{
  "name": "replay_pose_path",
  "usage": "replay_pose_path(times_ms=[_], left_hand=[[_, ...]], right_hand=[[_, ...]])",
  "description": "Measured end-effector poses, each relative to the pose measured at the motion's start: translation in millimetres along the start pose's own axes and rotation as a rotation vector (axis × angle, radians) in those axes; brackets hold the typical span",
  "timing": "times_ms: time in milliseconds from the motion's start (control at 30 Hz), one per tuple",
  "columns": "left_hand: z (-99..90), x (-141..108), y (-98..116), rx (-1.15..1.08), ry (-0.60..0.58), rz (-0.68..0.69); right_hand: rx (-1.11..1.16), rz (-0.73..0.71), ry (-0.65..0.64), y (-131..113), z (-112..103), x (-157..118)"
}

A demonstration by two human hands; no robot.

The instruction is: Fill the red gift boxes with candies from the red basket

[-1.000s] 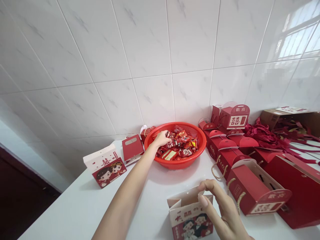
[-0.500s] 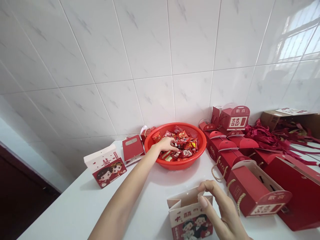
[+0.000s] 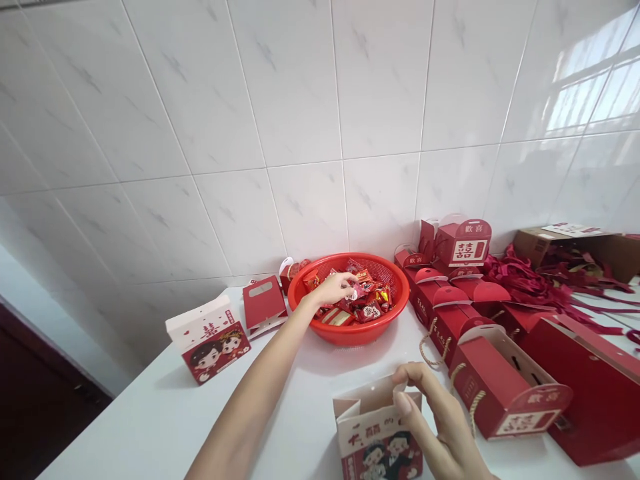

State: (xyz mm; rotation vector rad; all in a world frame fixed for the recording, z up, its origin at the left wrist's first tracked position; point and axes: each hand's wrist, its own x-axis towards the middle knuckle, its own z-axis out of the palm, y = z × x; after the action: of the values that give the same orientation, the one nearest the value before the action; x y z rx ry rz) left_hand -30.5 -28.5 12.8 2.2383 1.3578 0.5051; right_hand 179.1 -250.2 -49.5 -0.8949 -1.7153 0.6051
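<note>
My left hand reaches into a red plastic basket of wrapped candies. Its fingers are closed on a small pinkish-red wrapped candy, partly hidden by them. Below, near the front of the table, a small paper gift box stands with its top open, printed with a cartoon couple. My right hand pinches the right side of its rim between thumb and fingers. How full the box is cannot be seen.
Left of the basket are a closed cartoon gift box and a red box. To the right stand several red boxes with rope handles, a red bag, crimson ribbons and a cardboard carton. A tiled wall rises behind.
My left hand has lifted slightly among the candies, with one now at its fingertips. My right hand keeps its hold on the box. The view has shifted a little.
</note>
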Motion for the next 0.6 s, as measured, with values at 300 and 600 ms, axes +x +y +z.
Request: replay_pose_path(times_ms=[300, 600], left_hand=[[0.4, -40, 36, -0.56, 0.259, 0.232], [-6.8, -100, 84, -0.634, 0.149, 0.352]], right_hand=[[-0.054, 0.047, 0.155, 9, -8, 5], [0.005, 0.151, 0.232, 8, -9, 13]])
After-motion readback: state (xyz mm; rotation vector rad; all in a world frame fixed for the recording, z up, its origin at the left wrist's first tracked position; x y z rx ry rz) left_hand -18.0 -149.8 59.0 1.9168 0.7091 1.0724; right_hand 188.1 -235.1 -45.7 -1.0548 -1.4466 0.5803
